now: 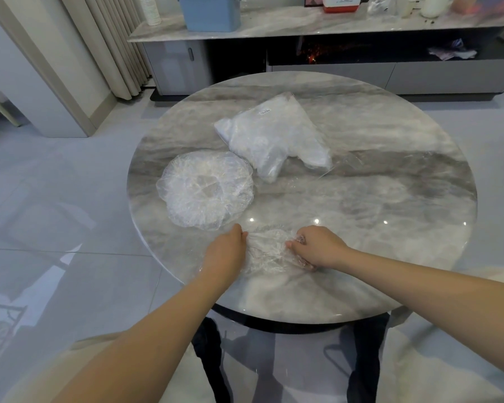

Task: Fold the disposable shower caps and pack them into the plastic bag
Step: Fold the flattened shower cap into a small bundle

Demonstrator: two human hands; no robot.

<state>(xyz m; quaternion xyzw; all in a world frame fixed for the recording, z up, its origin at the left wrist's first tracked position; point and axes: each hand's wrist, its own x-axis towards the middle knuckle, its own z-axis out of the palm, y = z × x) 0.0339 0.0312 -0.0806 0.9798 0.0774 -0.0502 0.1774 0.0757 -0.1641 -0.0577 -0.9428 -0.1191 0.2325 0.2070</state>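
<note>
A crumpled clear shower cap (269, 251) lies on the round marble table (376, 199) near its front edge. My left hand (226, 253) holds its left side with curled fingers. My right hand (317, 248) pinches its right side, fingers curled into the film. Behind my left hand a second clear shower cap (205, 189) lies spread out flat in a circle. Further back, in the table's middle, lies the clear plastic bag (274, 135), bulging with white folded film inside.
A low cabinet with a marble top (303, 24) runs along the far wall, carrying a blue bin (210, 11) and bottles. Curtains (114, 45) hang at the left. Glossy tiled floor surrounds the table.
</note>
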